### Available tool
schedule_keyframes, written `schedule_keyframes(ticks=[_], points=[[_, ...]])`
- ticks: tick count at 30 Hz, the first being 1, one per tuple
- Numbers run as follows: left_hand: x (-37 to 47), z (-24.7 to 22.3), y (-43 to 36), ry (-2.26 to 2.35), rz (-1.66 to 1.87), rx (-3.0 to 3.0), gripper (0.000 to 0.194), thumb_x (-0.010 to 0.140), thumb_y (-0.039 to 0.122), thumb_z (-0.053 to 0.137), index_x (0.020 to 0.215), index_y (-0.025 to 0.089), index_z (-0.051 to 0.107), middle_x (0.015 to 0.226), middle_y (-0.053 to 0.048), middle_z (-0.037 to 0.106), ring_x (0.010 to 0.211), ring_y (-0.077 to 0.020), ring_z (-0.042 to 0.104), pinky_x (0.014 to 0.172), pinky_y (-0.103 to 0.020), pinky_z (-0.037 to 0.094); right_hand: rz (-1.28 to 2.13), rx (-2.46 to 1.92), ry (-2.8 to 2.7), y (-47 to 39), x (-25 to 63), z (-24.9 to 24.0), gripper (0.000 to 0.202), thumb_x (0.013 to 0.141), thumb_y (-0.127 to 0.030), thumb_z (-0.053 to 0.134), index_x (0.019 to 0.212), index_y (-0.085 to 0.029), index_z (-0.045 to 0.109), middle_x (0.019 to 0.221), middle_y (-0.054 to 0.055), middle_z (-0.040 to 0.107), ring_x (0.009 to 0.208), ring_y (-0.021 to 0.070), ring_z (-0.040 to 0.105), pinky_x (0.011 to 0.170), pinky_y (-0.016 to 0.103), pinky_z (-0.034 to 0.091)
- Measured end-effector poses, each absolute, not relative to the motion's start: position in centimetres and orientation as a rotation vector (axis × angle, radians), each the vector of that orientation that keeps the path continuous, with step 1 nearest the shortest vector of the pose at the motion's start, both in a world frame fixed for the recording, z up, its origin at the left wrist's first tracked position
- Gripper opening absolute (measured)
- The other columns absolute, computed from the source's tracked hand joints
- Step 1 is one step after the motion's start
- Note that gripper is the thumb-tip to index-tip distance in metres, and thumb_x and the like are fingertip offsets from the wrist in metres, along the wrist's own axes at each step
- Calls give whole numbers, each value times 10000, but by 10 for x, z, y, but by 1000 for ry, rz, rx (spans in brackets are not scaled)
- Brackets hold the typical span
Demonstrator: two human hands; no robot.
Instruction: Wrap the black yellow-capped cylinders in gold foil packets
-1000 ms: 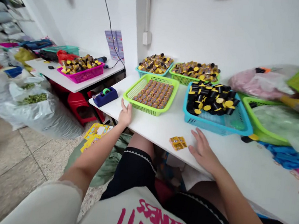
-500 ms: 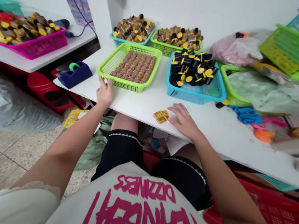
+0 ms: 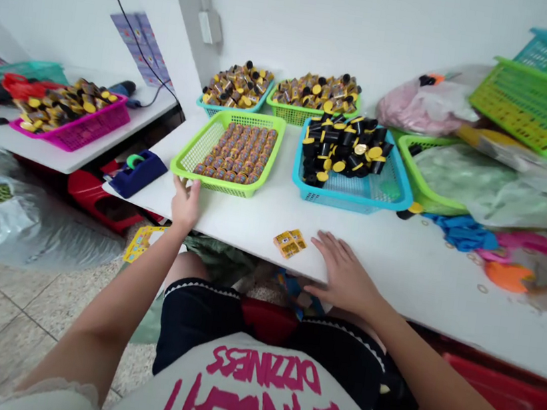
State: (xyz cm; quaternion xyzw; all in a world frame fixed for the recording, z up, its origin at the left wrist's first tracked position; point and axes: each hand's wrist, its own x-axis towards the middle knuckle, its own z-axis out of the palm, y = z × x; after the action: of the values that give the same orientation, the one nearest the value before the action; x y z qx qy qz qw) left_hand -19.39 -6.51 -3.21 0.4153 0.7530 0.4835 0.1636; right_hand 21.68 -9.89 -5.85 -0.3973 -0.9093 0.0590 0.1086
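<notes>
My left hand (image 3: pixel 185 207) is at the near left corner of a light green basket (image 3: pixel 177 164), its fingers apart and its fingertips at or just under the rim. Inside that basket, small round printed pieces (image 3: pixel 240 153) are lined up in rows. My right hand (image 3: pixel 345 275) lies on the front edge of the white table with its fingers stretched out, holding nothing. Just left of it, apart from the fingertips, a small yellow sheet of stickers (image 3: pixel 290 243) rests on the table. Beyond it, a blue basket (image 3: pixel 340 197) holds black cylinders with yellow ends (image 3: pixel 346 144).
A blue tape dispenser (image 3: pixel 137 173) stands at the table's left end. Two full baskets (image 3: pixel 310 116) are against the wall. To the right are plastic bags (image 3: pixel 503 181), stacked baskets (image 3: pixel 529 97) and deflated balloons (image 3: pixel 466 232). A pink basket (image 3: pixel 76 132) sits on another table.
My right hand has drawn back from the sticker sheet to the right and rests flatter at the table edge. My left hand stays at the green basket's corner. The view has shifted slightly.
</notes>
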Motion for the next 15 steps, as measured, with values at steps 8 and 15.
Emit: schedule_keyframes(ticks=[8,15], points=[[-185,-3,-38,1749,1427,623,499,971,447,504,1413,237,409,1314,-137,604,989,-225,696,879,-408,587,14,-1113,-2594,-95,220,-75,837,736,-230,623,1511,-136,323,1559,166,405,1442,308,391,1168,512,363],[-162,23,-20,1471,1441,247,263,958,268,600,1184,135,581,1004,-58,645,799,-151,652,664,-302,591,-169,-1157,-2538,-100,214,-88,969,639,-95,561,1559,-213,281,1584,105,382,1417,306,438,1132,498,414]])
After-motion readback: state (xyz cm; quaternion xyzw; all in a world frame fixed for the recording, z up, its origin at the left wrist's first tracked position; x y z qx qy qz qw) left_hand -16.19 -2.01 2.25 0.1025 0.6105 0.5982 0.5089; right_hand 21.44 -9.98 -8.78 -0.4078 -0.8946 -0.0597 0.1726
